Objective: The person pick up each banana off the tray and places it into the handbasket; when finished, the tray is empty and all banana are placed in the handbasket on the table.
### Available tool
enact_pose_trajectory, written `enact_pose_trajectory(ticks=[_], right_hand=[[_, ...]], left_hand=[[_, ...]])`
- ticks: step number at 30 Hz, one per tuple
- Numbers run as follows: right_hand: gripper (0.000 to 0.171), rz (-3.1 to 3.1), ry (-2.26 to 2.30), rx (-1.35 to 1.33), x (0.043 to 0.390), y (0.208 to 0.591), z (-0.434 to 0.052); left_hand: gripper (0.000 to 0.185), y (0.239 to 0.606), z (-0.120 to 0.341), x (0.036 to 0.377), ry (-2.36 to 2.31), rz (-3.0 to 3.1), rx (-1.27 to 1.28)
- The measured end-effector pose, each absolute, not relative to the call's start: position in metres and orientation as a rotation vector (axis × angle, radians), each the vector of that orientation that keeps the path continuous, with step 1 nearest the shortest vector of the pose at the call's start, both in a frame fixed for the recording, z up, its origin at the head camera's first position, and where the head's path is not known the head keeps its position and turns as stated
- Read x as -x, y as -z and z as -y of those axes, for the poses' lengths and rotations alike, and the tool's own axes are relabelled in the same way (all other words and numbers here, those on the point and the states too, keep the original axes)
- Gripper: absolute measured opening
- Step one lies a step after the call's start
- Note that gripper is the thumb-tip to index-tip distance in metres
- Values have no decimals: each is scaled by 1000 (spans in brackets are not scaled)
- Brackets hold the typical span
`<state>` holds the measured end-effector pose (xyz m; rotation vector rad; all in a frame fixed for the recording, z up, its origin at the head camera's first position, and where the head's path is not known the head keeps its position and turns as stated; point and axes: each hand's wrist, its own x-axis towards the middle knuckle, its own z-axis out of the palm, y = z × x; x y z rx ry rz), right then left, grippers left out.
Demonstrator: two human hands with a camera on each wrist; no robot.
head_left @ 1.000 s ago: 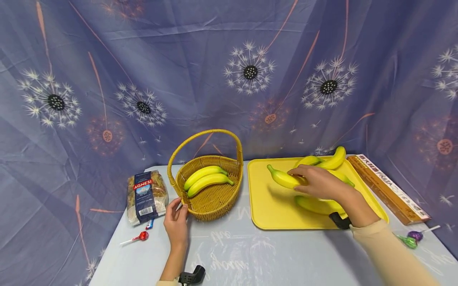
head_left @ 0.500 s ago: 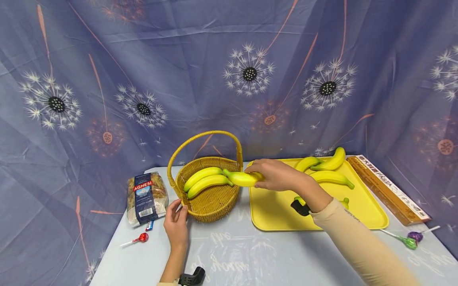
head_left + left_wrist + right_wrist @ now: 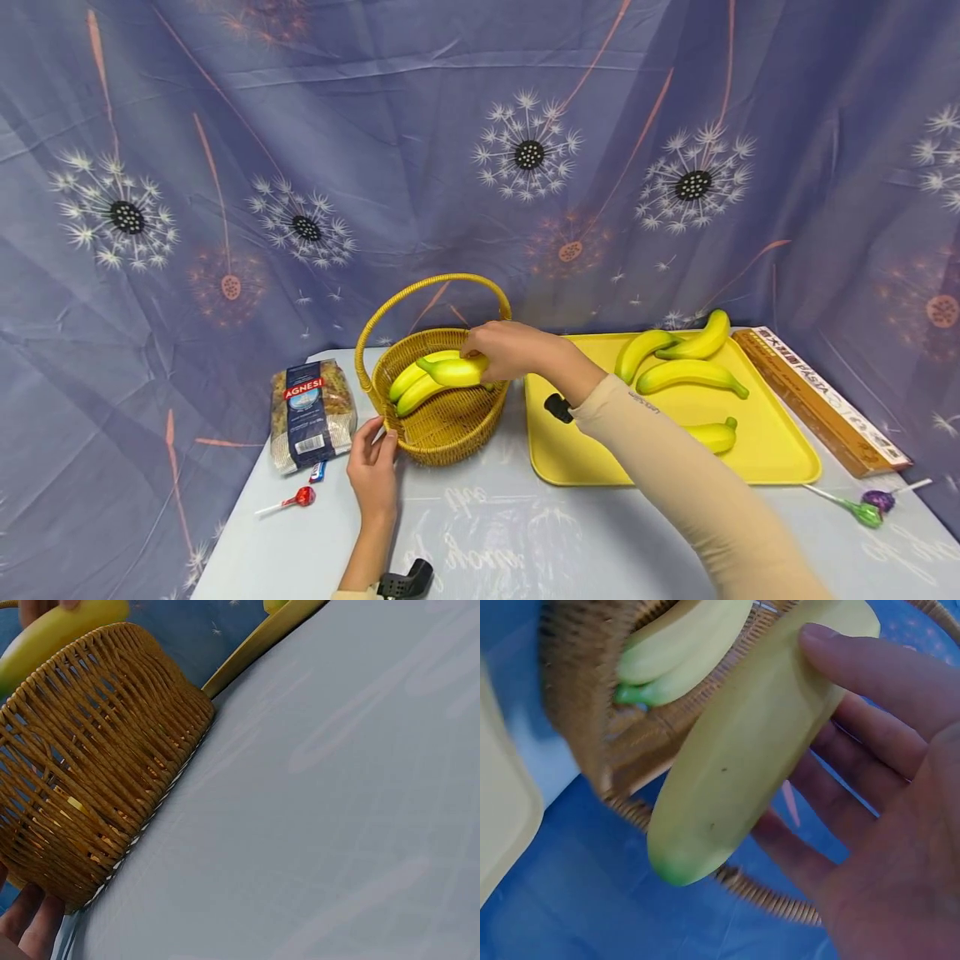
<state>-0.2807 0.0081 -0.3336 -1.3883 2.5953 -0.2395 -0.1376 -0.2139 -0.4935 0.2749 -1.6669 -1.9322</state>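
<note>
A yellow banana (image 3: 453,372) with a green tip is held in my right hand (image 3: 510,348), above the wicker basket (image 3: 442,454). In the right wrist view the thumb lies along one side of this banana (image 3: 735,750) and the fingers along the other. Two more bananas (image 3: 682,652) lie side by side inside the basket, partly covered by the held one in the head view. My left hand (image 3: 372,467) grips the basket's near left rim, thumb and fingers at its edge. The left wrist view shows those fingers (image 3: 41,922) against the woven side (image 3: 112,750).
Right of the basket a yellow tray (image 3: 577,458) bears several bananas (image 3: 693,377). A long pasta box (image 3: 821,400) lies along its right side, lollipops (image 3: 862,510) in front. At left are an Agnesi pasta bag (image 3: 311,417) and a red lollipop (image 3: 303,497). The basket's tall handle (image 3: 435,282) arches overhead.
My right hand has carried the banana left from over the tray to over the basket. The left hand has stayed at the basket's rim.
</note>
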Motion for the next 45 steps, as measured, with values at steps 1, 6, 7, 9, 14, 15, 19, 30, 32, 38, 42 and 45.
enact_pose_trajectory(ticks=[1, 6, 7, 9, 14, 15, 19, 30, 32, 38, 42, 45], right_hand=[[41, -2583, 222, 1386, 282, 333, -2], [22, -2519, 112, 1330, 285, 333, 29], [21, -2510, 100, 1304, 285, 333, 36], [23, -2502, 67, 1257, 285, 335, 48], [29, -2517, -43, 1130, 285, 343, 70], [30, -2521, -54, 1104, 285, 346, 73], [19, -2507, -92, 1050, 285, 357, 81], [16, -2529, -276, 962, 268, 377, 89], [16, -2542, -294, 954, 264, 380, 90], [14, -2434, -372, 950, 262, 384, 100], [14, -2360, -365, 942, 268, 386, 107], [18, -2347, -354, 941, 270, 388, 109]], left_hand=[[33, 494, 214, 137, 1928, 1669, -275], [33, 495, 214, 137, 1909, 1692, -274], [33, 496, 215, 137, 1907, 1692, -272], [33, 497, 215, 137, 1904, 1688, -268], [34, 499, 214, 139, 1898, 1702, -249], [34, 499, 213, 139, 1899, 1708, -243], [34, 498, 211, 140, 1881, 1723, -226], [34, 496, 211, 143, 1876, 1711, -219], [33, 499, 213, 144, 1872, 1711, -222], [31, 513, 218, 149, 1850, 1689, -229], [32, 503, 216, 145, 1847, 1693, -211], [31, 509, 219, 148, 1856, 1673, -200]])
